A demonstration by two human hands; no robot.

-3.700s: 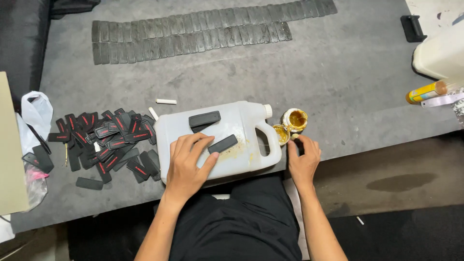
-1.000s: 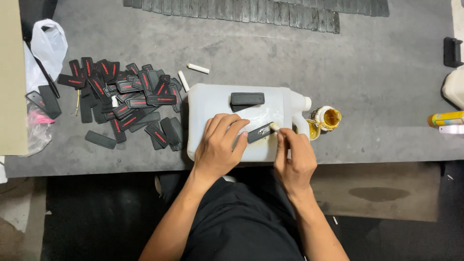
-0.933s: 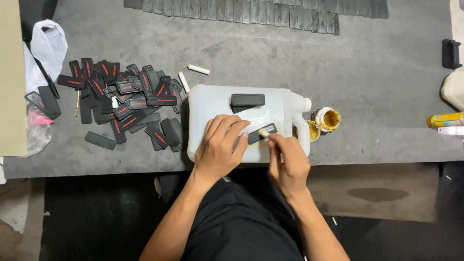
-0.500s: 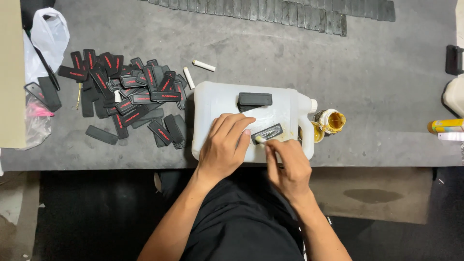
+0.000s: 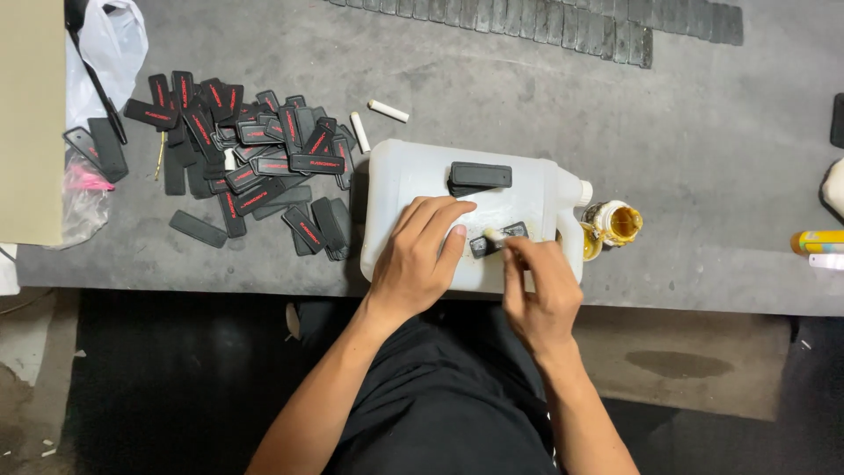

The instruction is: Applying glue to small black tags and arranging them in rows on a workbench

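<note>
Left of the jug (image 5: 413,185), a heap of black tags (image 5: 251,167) crowds the bench (image 5: 703,149) right up to the jug's side. Just right of its spout stands an open glue pot (image 5: 615,224). Beyond the jug, bare bench runs to the row of strips (image 5: 563,19); two white sticks (image 5: 387,111) lie there.

A small black flat tag (image 5: 498,240) lay tilted on the white jug (image 5: 413,176), a pale brush tip (image 5: 492,235) touching it.
</note>
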